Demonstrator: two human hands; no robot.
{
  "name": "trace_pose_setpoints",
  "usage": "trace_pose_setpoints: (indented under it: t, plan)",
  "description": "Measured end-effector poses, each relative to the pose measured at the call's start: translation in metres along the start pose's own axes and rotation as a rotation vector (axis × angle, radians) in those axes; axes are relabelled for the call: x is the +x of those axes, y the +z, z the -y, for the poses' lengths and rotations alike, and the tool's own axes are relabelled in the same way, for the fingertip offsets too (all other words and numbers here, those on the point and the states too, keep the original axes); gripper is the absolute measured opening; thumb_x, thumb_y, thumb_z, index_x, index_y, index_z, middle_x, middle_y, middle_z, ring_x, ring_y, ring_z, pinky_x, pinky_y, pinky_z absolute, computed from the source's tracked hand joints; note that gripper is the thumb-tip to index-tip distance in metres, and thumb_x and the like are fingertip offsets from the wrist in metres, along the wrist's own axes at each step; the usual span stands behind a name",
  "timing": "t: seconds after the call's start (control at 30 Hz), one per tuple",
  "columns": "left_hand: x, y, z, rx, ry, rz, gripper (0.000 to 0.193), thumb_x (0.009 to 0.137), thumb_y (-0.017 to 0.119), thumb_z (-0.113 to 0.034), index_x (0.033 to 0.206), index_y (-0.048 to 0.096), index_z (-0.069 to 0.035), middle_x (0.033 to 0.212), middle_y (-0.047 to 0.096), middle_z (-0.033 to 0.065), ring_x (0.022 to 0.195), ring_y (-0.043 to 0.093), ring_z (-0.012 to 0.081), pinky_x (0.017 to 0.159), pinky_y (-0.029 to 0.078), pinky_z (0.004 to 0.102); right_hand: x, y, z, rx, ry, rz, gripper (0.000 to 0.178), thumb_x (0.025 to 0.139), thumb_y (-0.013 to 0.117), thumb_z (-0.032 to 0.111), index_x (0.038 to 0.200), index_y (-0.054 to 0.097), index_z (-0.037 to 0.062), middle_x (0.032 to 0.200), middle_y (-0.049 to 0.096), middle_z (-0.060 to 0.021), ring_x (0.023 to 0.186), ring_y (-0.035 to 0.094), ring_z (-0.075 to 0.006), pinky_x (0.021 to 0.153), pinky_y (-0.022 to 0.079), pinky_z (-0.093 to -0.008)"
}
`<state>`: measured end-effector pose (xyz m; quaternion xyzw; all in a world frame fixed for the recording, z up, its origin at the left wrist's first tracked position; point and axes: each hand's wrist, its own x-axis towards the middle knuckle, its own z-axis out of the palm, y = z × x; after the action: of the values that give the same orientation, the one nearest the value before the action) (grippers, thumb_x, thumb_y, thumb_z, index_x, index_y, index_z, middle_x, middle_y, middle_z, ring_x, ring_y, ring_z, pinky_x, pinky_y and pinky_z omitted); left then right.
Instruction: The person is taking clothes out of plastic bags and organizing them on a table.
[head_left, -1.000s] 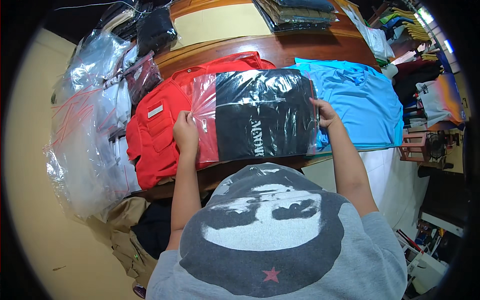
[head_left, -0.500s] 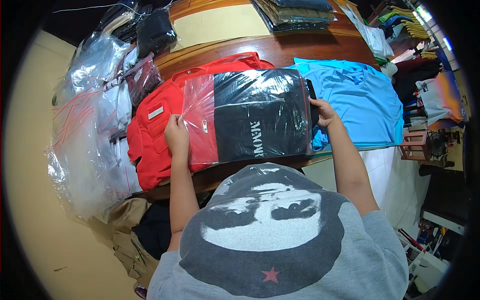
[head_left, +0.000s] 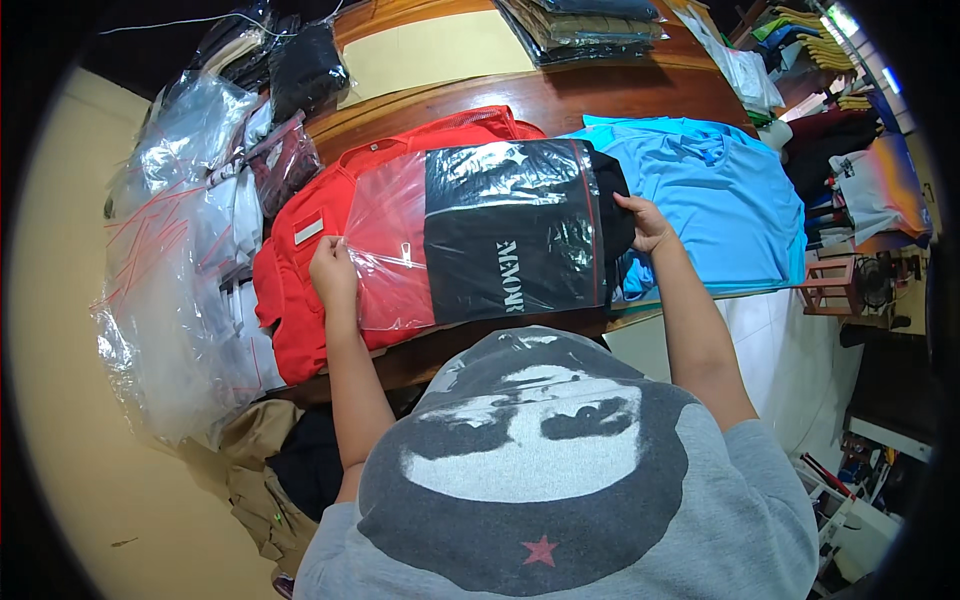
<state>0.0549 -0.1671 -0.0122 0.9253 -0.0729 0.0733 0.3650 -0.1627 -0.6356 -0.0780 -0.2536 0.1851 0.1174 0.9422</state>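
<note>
A folded black garment [head_left: 612, 185] with white lettering lies mostly inside a clear plastic bag [head_left: 390, 270]. Its right end sticks out past the bag's red-edged opening. My left hand [head_left: 334, 268] pinches the bag's left edge, where the plastic is slack with no black cloth in it. At the other side, my right hand [head_left: 648, 222] grips the bare end of the garment, thumb on top. Beneath the bag is a red shirt [head_left: 290, 290] with a pale patch. Light blue shirts [head_left: 720, 220] are spread flat to the right, beside my right hand.
Clear bags with red edges [head_left: 165, 290] hang in a heap at the left. Packed dark garments [head_left: 585, 30] are stacked at the back of the wooden table [head_left: 420, 105], beside a yellowish sheet [head_left: 435, 55]. A small reddish stool [head_left: 830, 288] stands at the right.
My left hand has moved left, pulling the bag with it. More of the black garment now shows beyond the bag's opening. My right hand has barely moved.
</note>
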Motion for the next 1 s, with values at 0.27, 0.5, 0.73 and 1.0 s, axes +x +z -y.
trace_pose_setpoints:
  t: [0.27, 0.5, 0.73, 1.0]
  plan:
    - [0.002, -0.008, 0.022, 0.1, -0.046, 0.034, 0.019, 0.092, 0.06, -0.019, 0.09, 0.065, -0.001, 0.076, 0.066, 0.0145, 0.07, 0.063, 0.024, 0.066, 0.048, 0.0356, 0.001, -0.007, 0.0, -0.007, 0.008, -0.014, 0.036, 0.097, 0.053, 0.02, 0.121, 0.057, -0.0069, 0.115, 0.065, -0.0205, 0.104, 0.066, -0.0313, 0.092, 0.054, -0.0458]
    - [0.006, -0.017, 0.03, 0.122, -0.041, 0.0, 0.019, 0.091, 0.06, -0.019, 0.09, 0.066, -0.001, 0.078, 0.067, 0.0163, 0.073, 0.065, 0.0298, 0.066, 0.048, 0.0391, 0.002, -0.006, 0.0, -0.002, 0.019, 0.005, 0.036, 0.097, 0.053, 0.021, 0.12, 0.058, -0.0061, 0.114, 0.066, -0.0203, 0.104, 0.066, -0.031, 0.091, 0.055, -0.0457]
    - [0.01, -0.035, 0.059, 0.082, -0.189, 0.092, 0.019, 0.092, 0.059, -0.02, 0.09, 0.066, -0.002, 0.075, 0.066, 0.0131, 0.067, 0.063, 0.0236, 0.062, 0.046, 0.0368, 0.0, -0.011, 0.004, -0.022, 0.03, -0.034, 0.037, 0.097, 0.053, 0.021, 0.118, 0.058, -0.0086, 0.114, 0.066, -0.0213, 0.103, 0.067, -0.0304, 0.093, 0.054, -0.0438]
    - [0.012, -0.037, 0.064, -0.168, -0.395, 0.156, 0.037, 0.096, 0.053, -0.037, 0.096, 0.067, -0.002, 0.079, 0.066, 0.0129, 0.066, 0.061, 0.0192, 0.062, 0.047, 0.0343, 0.0, -0.005, 0.003, -0.033, 0.045, -0.064, 0.038, 0.097, 0.054, 0.022, 0.119, 0.058, -0.0083, 0.115, 0.066, -0.0207, 0.104, 0.066, -0.0301, 0.093, 0.053, -0.0426]
